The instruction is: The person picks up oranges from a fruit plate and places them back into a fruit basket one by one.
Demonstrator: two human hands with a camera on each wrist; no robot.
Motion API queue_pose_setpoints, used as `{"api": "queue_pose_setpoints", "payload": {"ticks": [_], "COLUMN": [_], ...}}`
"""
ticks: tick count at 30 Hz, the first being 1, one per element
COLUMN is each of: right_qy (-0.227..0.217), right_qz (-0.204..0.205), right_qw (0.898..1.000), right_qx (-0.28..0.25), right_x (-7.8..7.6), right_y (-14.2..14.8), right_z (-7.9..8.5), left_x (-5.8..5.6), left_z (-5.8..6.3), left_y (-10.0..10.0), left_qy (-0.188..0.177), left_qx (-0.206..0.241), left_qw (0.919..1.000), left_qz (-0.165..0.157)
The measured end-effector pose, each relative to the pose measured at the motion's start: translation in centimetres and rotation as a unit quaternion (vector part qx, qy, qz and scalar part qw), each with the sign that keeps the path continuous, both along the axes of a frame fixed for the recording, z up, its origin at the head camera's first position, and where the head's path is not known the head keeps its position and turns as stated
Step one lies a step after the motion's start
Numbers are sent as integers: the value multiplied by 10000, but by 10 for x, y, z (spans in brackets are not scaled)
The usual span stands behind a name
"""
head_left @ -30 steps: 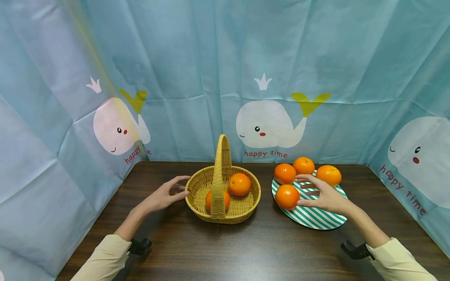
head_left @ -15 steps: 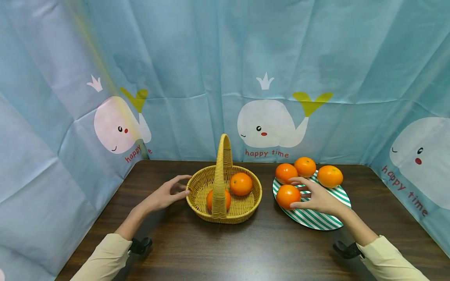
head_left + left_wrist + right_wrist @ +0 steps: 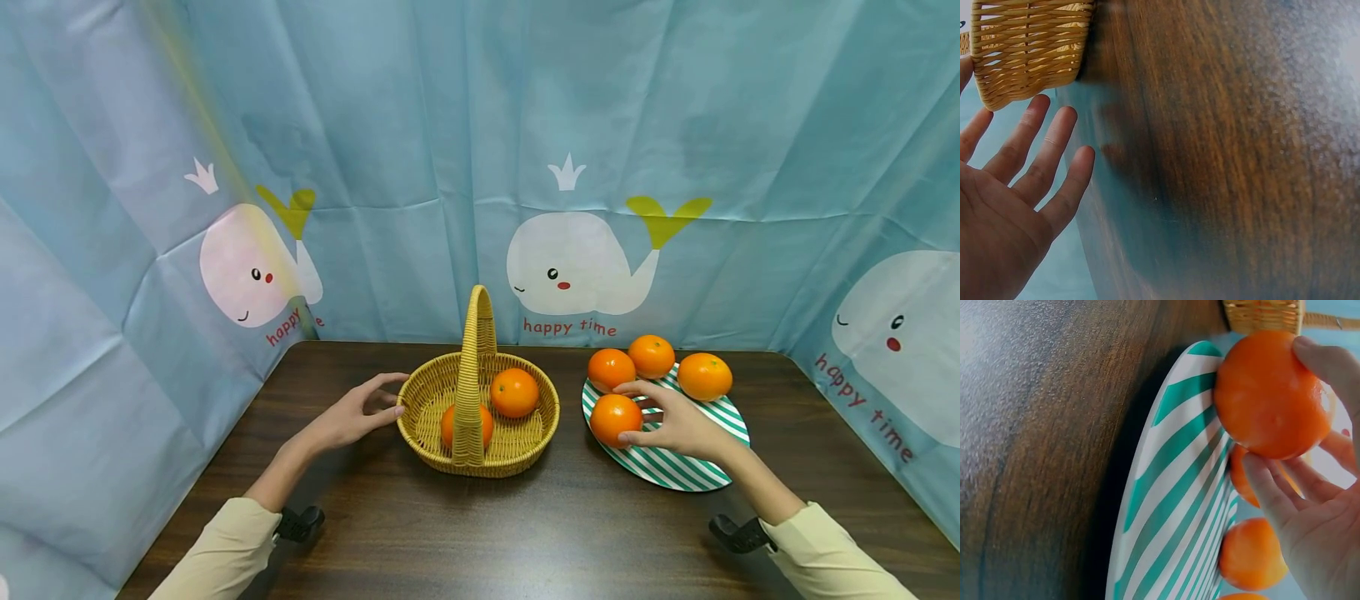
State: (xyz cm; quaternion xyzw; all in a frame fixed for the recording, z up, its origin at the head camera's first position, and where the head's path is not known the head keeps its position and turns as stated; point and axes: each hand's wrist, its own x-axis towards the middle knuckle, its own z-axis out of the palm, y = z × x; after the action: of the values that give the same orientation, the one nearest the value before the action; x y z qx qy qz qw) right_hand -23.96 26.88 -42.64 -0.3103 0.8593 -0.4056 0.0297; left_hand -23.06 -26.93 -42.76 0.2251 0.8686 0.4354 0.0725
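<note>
My right hand (image 3: 678, 425) has its thumb and fingertips around the front-left orange (image 3: 613, 421) at the edge of a green-and-white striped plate (image 3: 678, 468). In the right wrist view, the thumb (image 3: 1329, 362) lies on one side of that orange and the fingers support the other. At the left side of a yellow wicker basket (image 3: 480, 467), my left hand (image 3: 348, 417) touches the rim with thumb and fingertips, its other fingers (image 3: 1044, 159) extended. Two oranges lie in the basket; its tall handle (image 3: 471, 367) partly hides the nearer one.
Three more oranges, including one at the back right (image 3: 703, 377), sit toward the plate's far side. Basket and plate stand on a dark wooden table (image 3: 480, 542), with a gap between them. A light-blue whale-print curtain (image 3: 390, 250) hangs behind the table and along both sides.
My right hand has moved left, from beside the front-left orange to around it, then stayed there. My left hand keeps its place at the basket. The view has shifted slightly.
</note>
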Motion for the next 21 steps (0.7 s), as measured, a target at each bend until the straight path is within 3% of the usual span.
{"api": "queue_pose_setpoints", "payload": {"ticks": [21], "right_qy": [117], "right_qz": [-131], "right_qw": [9995], "right_qx": [-277], "right_x": [-2], "right_y": [4], "right_z": [13], "left_x": [1], "left_z": [0], "left_y": [0], "left_qy": [10], "left_qx": [3], "left_qw": [10000], "left_qz": [-15]}}
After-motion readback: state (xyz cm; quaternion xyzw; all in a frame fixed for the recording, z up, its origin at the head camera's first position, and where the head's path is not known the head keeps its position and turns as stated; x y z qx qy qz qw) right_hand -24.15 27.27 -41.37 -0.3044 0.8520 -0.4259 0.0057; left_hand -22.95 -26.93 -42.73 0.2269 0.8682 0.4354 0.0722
